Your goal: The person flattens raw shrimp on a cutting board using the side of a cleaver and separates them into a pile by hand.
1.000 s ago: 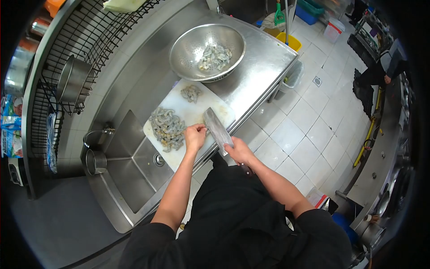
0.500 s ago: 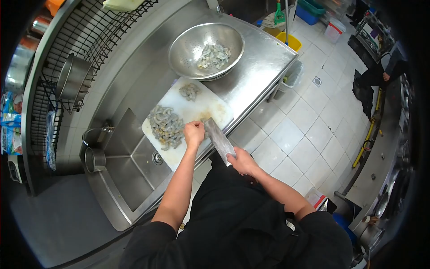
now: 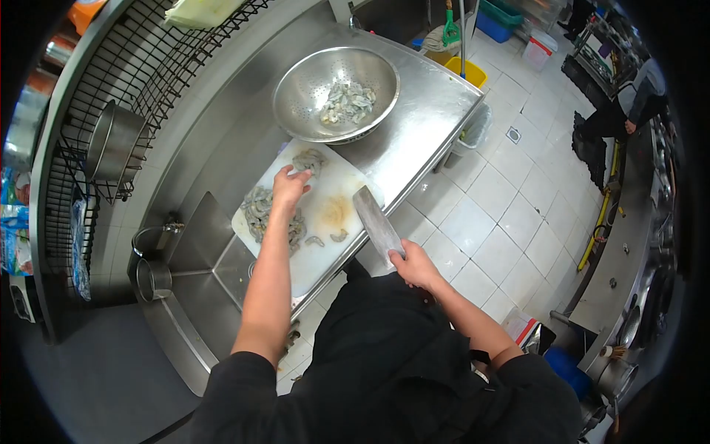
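A wide-bladed cleaver [image 3: 379,222] is gripped by its handle in my right hand [image 3: 416,265], its blade over the right edge of the white cutting board [image 3: 310,270]. My left hand [image 3: 290,188] is above the board, its fingers apart and pointing at a small group of shrimp [image 3: 308,160] near the far end. Under and beside that wrist lies a larger pile of shrimp [image 3: 257,209], partly hidden by the forearm. Two single shrimp [image 3: 339,235] rest closer to me, below a brownish wet stain on the board.
Beyond the board stands a steel colander [image 3: 288,103] holding more shrimp [image 3: 349,102]. A steel sink [image 3: 211,296] lies to the left, under a wire shelf [image 3: 177,37] with a pot [image 3: 115,140]. Tiled floor [image 3: 473,222] is on the right, where another person [image 3: 643,96] stands far off.
My left hand has moved away from the cleaver's blade toward the small shrimp group, and its fingers have opened. Two single shrimp now show on the board. The cleaver has shifted slightly right.
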### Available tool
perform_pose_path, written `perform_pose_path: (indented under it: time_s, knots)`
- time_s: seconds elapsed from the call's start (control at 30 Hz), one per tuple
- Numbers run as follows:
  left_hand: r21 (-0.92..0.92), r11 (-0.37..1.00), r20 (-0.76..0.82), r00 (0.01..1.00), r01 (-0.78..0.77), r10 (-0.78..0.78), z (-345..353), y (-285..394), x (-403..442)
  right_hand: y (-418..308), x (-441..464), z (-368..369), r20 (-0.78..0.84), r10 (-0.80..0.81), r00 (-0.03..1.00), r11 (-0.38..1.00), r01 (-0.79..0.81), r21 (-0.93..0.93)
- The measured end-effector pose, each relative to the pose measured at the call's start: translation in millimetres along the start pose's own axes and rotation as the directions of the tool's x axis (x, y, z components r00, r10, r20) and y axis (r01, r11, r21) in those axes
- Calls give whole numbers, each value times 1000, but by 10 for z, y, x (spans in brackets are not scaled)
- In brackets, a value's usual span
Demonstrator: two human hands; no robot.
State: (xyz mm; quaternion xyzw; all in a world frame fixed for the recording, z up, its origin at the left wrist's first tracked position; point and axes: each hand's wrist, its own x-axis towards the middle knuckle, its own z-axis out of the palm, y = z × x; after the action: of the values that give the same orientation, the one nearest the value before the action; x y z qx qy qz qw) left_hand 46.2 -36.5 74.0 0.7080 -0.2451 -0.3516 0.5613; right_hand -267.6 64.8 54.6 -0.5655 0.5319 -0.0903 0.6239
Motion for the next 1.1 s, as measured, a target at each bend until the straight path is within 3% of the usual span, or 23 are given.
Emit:
perform_pose_path:
  time_s: [0.07, 0.13, 0.17, 0.2, 0.27, 0.3, 0.37, 0.4, 0.47, 0.5, 0.57, 0.7, 0.97, 1.1]
  knots:
    - [494, 865, 303, 950, -88, -76, -177, 58, 2, -104, -18, -36, -3, -3, 1000, 999, 3, 33]
    - [543, 725, 603, 797, -423, 13, -259, -232, -203, -127, -6, -43, -5, 2, 1000, 999, -2, 37]
    - [602, 672, 638, 766, -431, -79, -234, -343, -455, -133, 1, -42, -7, 10, 1000, 999, -10, 42]
    - [575, 603, 712, 702, -553, -36, -237, -528, -652, -134, 18, -38, -11, 12, 1000, 999, -12, 42]
    - [545, 412, 702, 666, -731, 253, -241, -723, -1015, -114, 54, -11, -11, 35, 999, 999, -35, 17]
    - [545, 417, 702, 668, -728, 248, -199, -777, -1039, -107, 76, 3, -9, 42, 999, 999, -41, 15]
    - [618, 409, 521, 740, -671, 426, -169, -876, -1078, -101, 131, 32, 1, 27, 1000, 1000, -27, 11]
    - [620, 415, 518, 744, -667, 422, -153, -919, -1031, -99, 160, 49, 4, 32, 999, 999, -32, 7]
    - [523, 643, 369, 829, -559, 421, -62, -929, -837, -124, 249, 76, 10, 18, 1000, 999, -18, 32]
    - [523, 645, 365, 830, -557, 421, -41, -895, -766, -144, 299, 82, 11, 18, 1000, 999, -18, 28]
    - [490, 748, 351, 886, -449, 302, -30, -827, -673, -181, 403, 78, 63, 5, 998, 993, -12, 121]
    - [483, 682, 362, 834, -549, 416, -56, -826, -672, -206, 576, 61, 110, 17, 994, 977, -40, 209]
    - [568, 741, 193, 933, -358, 303, 0, -803, -759, -174, 291, 48, 218, -2, 976, 990, -29, 141]
    - [536, 793, 173, 957, -290, 232, -3, -920, -711, -208, 414, 175, 173, 10, 985, 992, -32, 123]
